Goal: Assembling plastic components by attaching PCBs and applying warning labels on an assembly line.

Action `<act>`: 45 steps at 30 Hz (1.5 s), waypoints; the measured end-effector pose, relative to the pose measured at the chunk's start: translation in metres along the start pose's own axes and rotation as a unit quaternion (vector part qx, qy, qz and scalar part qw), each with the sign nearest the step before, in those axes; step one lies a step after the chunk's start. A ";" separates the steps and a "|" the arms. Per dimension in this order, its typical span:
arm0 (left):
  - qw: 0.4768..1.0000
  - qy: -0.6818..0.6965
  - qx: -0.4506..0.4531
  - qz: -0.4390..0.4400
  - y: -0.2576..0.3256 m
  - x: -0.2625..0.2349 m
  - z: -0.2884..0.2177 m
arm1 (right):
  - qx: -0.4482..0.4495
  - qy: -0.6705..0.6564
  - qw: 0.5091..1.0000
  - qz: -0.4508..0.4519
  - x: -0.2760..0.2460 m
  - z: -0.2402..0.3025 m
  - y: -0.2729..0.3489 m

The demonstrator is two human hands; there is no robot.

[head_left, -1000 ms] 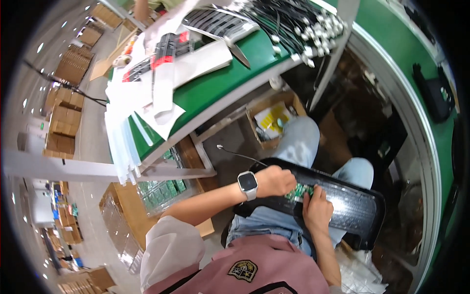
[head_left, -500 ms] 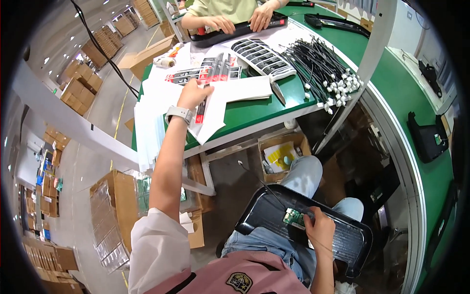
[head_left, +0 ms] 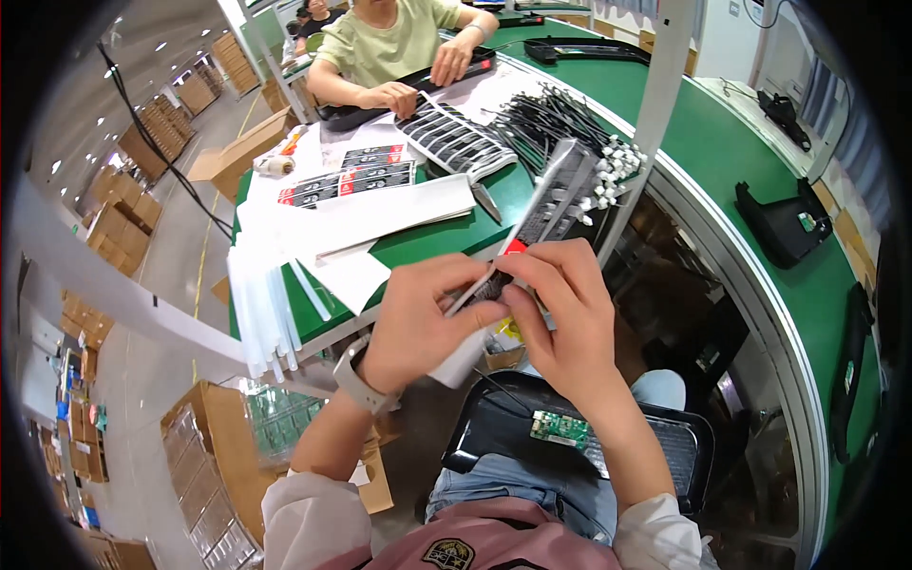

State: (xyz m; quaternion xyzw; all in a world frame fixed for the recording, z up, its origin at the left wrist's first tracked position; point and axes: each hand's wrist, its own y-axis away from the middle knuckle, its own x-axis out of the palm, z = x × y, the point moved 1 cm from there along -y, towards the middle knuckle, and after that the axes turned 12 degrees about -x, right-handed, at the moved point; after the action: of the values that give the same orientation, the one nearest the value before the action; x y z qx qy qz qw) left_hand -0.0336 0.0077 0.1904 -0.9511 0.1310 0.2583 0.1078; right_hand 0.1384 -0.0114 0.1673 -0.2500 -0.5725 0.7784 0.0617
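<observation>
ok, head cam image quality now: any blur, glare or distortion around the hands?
Head view: strong fisheye, so the green table edge bows and a black vignette rings the frame. The left hand and right hand sit near centre, fairly sharp, pinching a long sticker strip. Even overhead light, soft shadows. Ceiling lamps glare at upper left; the rim is smeared.

Left hand [head_left: 418, 323] is off the far green table [head_left: 722, 142] and back near the body, now pinching a label strip [head_left: 541, 214] it didn't hold before. Right hand [head_left: 560, 313] is up off the black tray [head_left: 484, 432] on the lap, gripping the same strip's near end.
</observation>
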 end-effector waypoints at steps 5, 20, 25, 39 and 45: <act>0.997 0.000 0.074 0.018 -0.003 0.020 0.008 | 0.095 -0.036 0.995 0.016 -0.005 -0.007 0.019; 0.994 0.055 0.056 0.081 -0.013 0.043 0.023 | 0.140 -0.041 0.989 -0.002 -0.014 -0.018 0.038; 0.969 0.195 -0.064 0.138 -0.020 0.050 0.028 | -0.016 0.095 0.995 -0.002 -0.011 -0.028 0.046; 0.938 0.167 -0.115 -0.280 -0.133 -0.057 0.108 | 0.113 0.125 0.977 -0.131 -0.064 -0.030 0.082; 0.864 -0.356 -0.130 -0.331 -0.148 -0.145 0.200 | 0.327 0.110 0.929 0.133 -0.117 -0.046 0.198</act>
State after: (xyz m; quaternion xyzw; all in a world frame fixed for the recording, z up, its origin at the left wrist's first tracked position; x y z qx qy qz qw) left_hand -0.2022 0.2297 0.1171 -0.7872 -0.2735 0.5434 0.1012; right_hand 0.2982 -0.0834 0.0121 -0.3735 -0.2371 0.8914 0.0987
